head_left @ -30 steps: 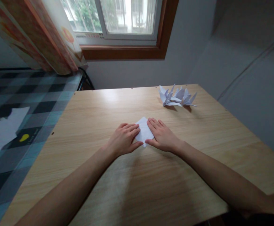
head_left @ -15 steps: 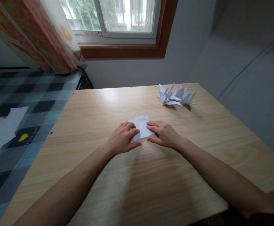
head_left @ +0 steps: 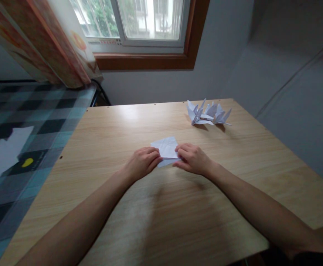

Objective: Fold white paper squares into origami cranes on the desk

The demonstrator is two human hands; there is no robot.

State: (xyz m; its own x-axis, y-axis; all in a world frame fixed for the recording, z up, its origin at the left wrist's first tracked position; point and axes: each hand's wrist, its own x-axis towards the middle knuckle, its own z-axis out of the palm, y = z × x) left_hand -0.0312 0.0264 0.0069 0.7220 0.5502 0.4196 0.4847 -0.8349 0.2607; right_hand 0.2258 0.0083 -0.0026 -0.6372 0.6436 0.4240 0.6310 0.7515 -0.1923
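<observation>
A small piece of folded white paper point(head_left: 167, 148) lies on the wooden table point(head_left: 117, 133) between my hands. Its near edge is lifted, showing a second layer below. My left hand point(head_left: 145, 161) grips the left near corner, thumb and fingers closed together on it. On the opposite side, my right hand point(head_left: 192, 159) pinches the right near corner with its fingers curled. The fingertips cover both near corners. Beyond my right hand, several folded paper cranes point(head_left: 197, 113) stand close together near the table's far edge.
Left of the table, a bed with a checked cover point(head_left: 45, 125) holds loose white sheets of paper point(head_left: 9, 151). A curtain point(head_left: 58, 44) hangs by the window point(head_left: 150, 22) behind. A wall rises along the right side.
My left thumb has drawn in against the fingers, and my right fingers have curled. The paper's near edge, flat before, is now raised with the lower layer showing.
</observation>
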